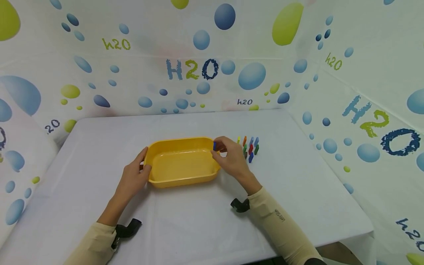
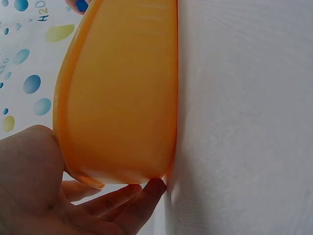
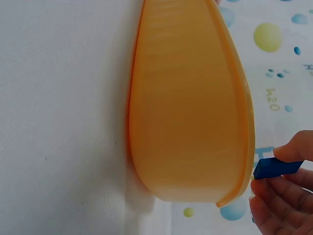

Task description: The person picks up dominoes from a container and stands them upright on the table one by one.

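A yellow plastic basin (image 1: 182, 181) stands on the table. My left hand (image 1: 135, 173) holds its left end, the thumb at the rim and the fingers against the outside, as the left wrist view (image 2: 117, 205) also shows. At the right end, my right hand (image 1: 232, 156) pinches a small blue block (image 3: 276, 167) between thumb and fingers, level with the rim. To the right of that hand stand several small coloured blocks, among them a red block (image 1: 251, 149), an orange block (image 1: 244, 140) and a dark blue block (image 1: 251, 157); the hand partly hides the group.
A white cloth covers the table (image 1: 185, 228), its front edge at the lower right. Printed sheets (image 1: 149, 36) with bubbles and lettering hang behind and at both sides. A black wrist mount (image 1: 127, 229) juts from the left sleeve, another mount (image 1: 240, 205) from the right.
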